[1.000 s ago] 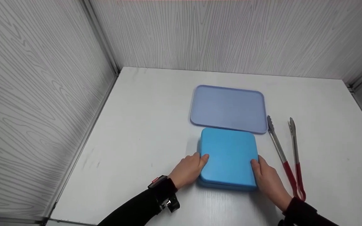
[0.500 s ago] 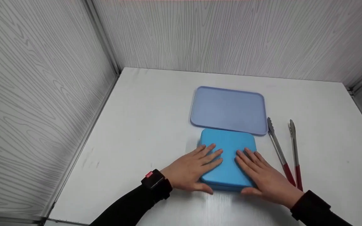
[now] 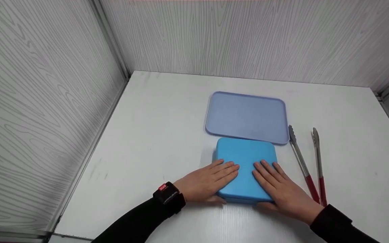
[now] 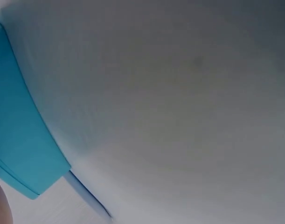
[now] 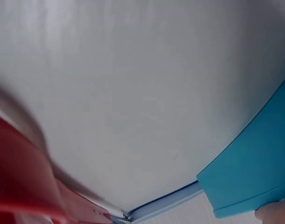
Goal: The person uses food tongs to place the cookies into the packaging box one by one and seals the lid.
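Observation:
A square, light-blue lidded box (image 3: 245,152) stands on the white table. My left hand (image 3: 204,183) rests on the left part of its lid, fingers straight and close together. On the right part of the lid lies my right hand (image 3: 284,194), fingers also straight. Both thumbs drop at the box's near side, partly hidden. In the left wrist view, the box's side (image 4: 25,121) shows with a seam under its lid, beside a bit of fingertip. The right wrist view catches the box's other side (image 5: 254,158) and a fingertip at the lid's edge.
Behind the box lies a flat lavender tray (image 3: 247,116). Metal tongs with red handles (image 3: 312,189) lie spread right of it, close to my right hand; their red grip (image 5: 21,172) looms in the right wrist view. Grey wood-grain walls (image 3: 235,40) bound the table.
Both hands have gone from gripping the box's sides to lying flat on its lid. Since half a second ago, my left fingers have drawn together. The box stays in place.

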{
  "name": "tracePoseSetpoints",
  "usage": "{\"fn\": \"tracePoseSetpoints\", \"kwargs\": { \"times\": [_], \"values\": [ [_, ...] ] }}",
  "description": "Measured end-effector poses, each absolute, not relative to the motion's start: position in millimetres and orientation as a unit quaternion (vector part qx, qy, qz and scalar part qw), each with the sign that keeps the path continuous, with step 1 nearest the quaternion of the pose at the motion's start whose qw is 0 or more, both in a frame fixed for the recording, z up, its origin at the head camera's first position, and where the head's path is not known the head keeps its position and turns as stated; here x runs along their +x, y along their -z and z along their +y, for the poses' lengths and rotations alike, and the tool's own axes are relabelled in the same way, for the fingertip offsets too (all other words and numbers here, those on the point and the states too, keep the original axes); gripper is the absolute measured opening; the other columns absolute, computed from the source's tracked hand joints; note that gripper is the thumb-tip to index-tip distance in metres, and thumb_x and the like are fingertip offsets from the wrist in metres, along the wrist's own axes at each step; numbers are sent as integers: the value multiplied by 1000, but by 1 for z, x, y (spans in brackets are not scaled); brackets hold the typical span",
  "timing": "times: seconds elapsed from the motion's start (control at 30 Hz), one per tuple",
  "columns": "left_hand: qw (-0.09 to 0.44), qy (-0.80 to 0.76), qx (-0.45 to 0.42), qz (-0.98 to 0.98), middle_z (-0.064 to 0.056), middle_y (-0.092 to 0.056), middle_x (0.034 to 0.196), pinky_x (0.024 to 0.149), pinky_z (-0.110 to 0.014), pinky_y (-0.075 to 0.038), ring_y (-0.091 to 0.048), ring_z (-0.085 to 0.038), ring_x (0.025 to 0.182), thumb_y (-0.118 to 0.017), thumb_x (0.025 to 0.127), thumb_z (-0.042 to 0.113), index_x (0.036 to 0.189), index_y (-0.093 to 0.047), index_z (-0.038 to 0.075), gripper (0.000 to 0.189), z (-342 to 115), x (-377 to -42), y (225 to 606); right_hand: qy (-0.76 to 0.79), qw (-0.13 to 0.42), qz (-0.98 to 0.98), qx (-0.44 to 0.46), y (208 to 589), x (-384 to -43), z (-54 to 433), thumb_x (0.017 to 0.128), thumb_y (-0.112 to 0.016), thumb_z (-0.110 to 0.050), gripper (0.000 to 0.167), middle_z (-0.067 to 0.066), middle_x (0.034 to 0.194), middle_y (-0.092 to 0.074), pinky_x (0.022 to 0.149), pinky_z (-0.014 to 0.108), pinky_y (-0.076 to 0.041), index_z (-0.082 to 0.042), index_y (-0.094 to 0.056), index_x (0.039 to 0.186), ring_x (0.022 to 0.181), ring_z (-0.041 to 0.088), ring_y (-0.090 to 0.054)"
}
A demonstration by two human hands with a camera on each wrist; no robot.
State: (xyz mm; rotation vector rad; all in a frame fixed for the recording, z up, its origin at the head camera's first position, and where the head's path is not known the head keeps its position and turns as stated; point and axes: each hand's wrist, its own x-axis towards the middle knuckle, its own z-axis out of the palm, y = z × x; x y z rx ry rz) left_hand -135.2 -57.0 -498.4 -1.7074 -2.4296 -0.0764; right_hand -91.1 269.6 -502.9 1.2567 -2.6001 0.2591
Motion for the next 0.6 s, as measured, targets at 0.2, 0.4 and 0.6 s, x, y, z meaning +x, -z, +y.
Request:
{"fn": "tracePoseSetpoints", "kwargs": {
  "times": [0.2, 0.4, 0.6],
  "values": [
    [88, 20, -570, -817, -10, -21, 170, 129, -36, -10, -15, -21, 158, -53, 98, 66, 163, -20, 3, 96, -53, -135, 500, -89, 133, -885, 437, 506, -93, 274, 101, -54, -59, 85, 21, 165, -30, 129, 44, -6, 2, -34, 157, 149, 43, -32],
    [87, 16, -568, -818, -9, -21, 170, 129, -36, -11, -16, -21, 158, -52, 98, 66, 163, -20, 4, 96, -53, -136, 498, -89, 127, -884, 441, 506, -97, 275, 99, -60, -56, 87, 21, 165, -29, 129, 44, -8, 2, -33, 158, 149, 44, -32],
    [10, 28, -568, -822, -4, -7, 173, 129, -36, -4, -2, -18, 159, -40, 100, 70, 165, -6, 9, 95, -54, -138, 489, -95, 99, -890, 436, 504, -95, 279, 90, -73, -52, 97, 18, 168, -24, 129, 43, -5, -1, -29, 160, 150, 43, -29]
  ]
}}
